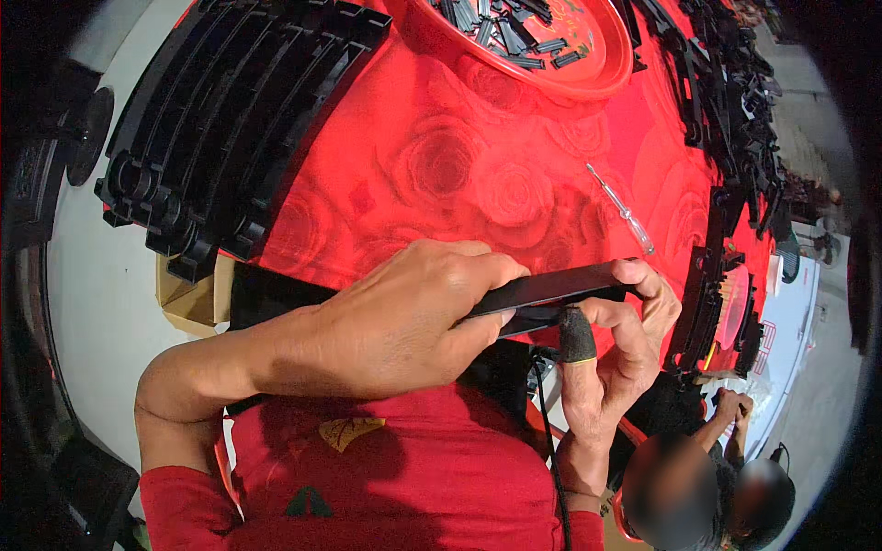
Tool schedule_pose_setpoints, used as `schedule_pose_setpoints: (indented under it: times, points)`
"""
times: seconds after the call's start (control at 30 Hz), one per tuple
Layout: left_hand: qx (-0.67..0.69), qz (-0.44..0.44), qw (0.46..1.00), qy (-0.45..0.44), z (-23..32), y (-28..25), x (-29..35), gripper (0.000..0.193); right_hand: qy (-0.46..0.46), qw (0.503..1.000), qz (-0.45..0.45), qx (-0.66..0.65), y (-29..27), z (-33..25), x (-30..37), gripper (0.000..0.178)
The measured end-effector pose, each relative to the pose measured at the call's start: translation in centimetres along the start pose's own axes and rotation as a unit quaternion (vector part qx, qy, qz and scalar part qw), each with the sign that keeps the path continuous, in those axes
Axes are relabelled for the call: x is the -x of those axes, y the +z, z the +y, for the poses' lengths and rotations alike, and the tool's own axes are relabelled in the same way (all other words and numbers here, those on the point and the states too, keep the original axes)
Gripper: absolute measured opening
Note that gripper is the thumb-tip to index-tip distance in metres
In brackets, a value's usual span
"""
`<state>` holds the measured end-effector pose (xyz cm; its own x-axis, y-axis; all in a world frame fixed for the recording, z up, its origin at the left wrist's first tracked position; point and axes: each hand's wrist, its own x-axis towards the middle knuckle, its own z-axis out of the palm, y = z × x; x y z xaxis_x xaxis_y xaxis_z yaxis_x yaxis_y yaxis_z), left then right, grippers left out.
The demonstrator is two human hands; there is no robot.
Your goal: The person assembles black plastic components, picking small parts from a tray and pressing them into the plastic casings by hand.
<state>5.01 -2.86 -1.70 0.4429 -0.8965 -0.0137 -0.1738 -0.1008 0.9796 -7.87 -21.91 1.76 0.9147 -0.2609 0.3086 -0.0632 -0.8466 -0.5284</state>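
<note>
Between my two hands, close to my body and over the table's near edge, is a long flat black plastic part. My left hand grips its left end, with thumb and fingers closed around it. At the other end, my right hand pinches the part with bent fingers; a dark finger cot covers my right thumb. A second dark edge shows beneath the top strip, but I cannot tell whether it is a separate piece. A screwdriver with a clear handle lies on the cloth beyond my right hand.
A red patterned cloth covers the table. Long black curved plastic parts lie in a row at the left. A red basin at the far side holds small black pieces. More black parts line the right edge. Two people sit at lower right.
</note>
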Motion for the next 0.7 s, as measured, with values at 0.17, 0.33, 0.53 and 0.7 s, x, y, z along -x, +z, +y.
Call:
schedule_pose_setpoints:
  times: [0.17,0.33,0.53,0.7]
  points:
    - [-0.033,0.006,0.999,-0.002,-0.03,0.07,-0.02,0.035,-0.015,1.0,0.003,0.021,-0.11,-0.27,-0.17,0.02]
    - [-0.023,0.003,1.0,-0.017,0.39,0.05,-0.17,0.035,-0.006,1.0,-0.007,0.024,-0.36,-0.33,-0.37,0.021]
    - [-0.046,0.03,0.998,0.003,-0.11,0.27,-0.03,0.034,0.027,0.999,-0.01,-0.02,0.1,0.11,-0.57,0.018]
    - [-0.063,0.043,0.997,0.003,-0.07,0.52,-0.1,0.033,0.035,0.999,-0.011,-0.025,0.28,0.25,-0.57,0.018]
